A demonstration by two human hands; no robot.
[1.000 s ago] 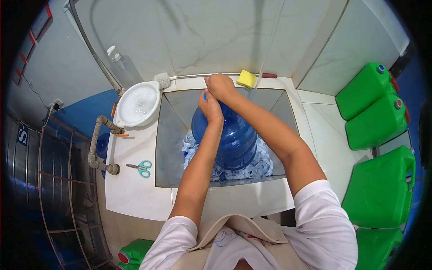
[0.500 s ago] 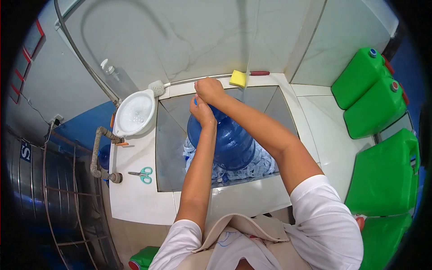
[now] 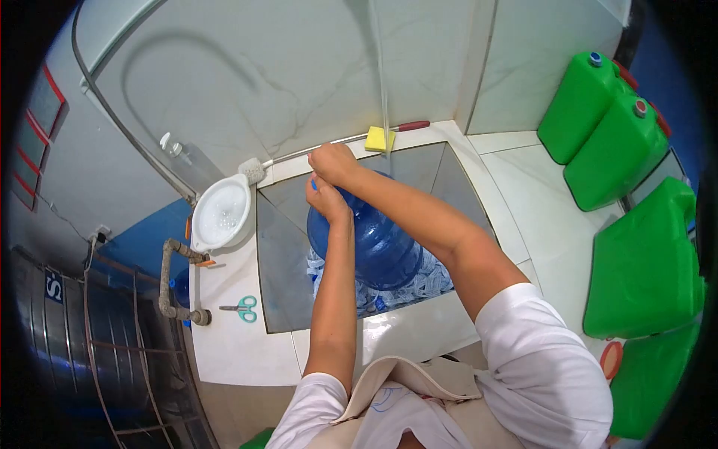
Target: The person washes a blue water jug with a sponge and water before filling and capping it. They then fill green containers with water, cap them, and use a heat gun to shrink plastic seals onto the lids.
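A large blue water bottle point(image 3: 381, 247) stands tilted in the sunken grey basin point(image 3: 284, 299), on top of a heap of crumpled clear and bluish plastic pieces point(image 3: 426, 280). At the bottle's neck, my left hand point(image 3: 327, 200) is closed around its top, where a bit of blue shows between the fingers. Just above it, touching it, my right hand point(image 3: 334, 163) is closed too, and what it grips is hidden. The forearms cover part of the bottle.
A white strainer bowl point(image 3: 222, 213), a pump bottle point(image 3: 191, 161), scissors point(image 3: 241, 308) and a pipe point(image 3: 166, 280) are at the left. A yellow sponge point(image 3: 380, 139) and long-handled brush point(image 3: 254, 170) lie along the back rim. Green jerrycans point(image 3: 639, 258) stand at the right.
The whole view has turned and shifted slightly, so basin, scissors and jerrycans appear displaced. Both hands remain closed at the bottle's neck.
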